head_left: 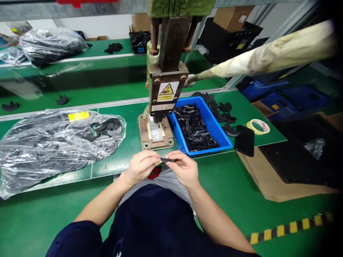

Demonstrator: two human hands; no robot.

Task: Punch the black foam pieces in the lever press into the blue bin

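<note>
My left hand [140, 166] and my right hand [182, 167] meet just in front of the bench edge, both pinched on a small thin black part [166, 160] held level between them. Straight ahead stands a hand press [166, 85] with a warning label, its metal base plate [157, 134] on the green bench [128, 135]. To the right of the base sits a blue bin [211, 123] holding many small black parts. The press's long wrapped lever [268, 53] reaches out to the upper right.
A large clear plastic bag of black curved pieces [53, 146] lies at the left. Loose black curved pieces [222, 110], a black phone [245, 140] and a tape roll [258, 126] lie right of the bin. Cardboard [284, 185] and blue crates [268, 91] are on the floor at right.
</note>
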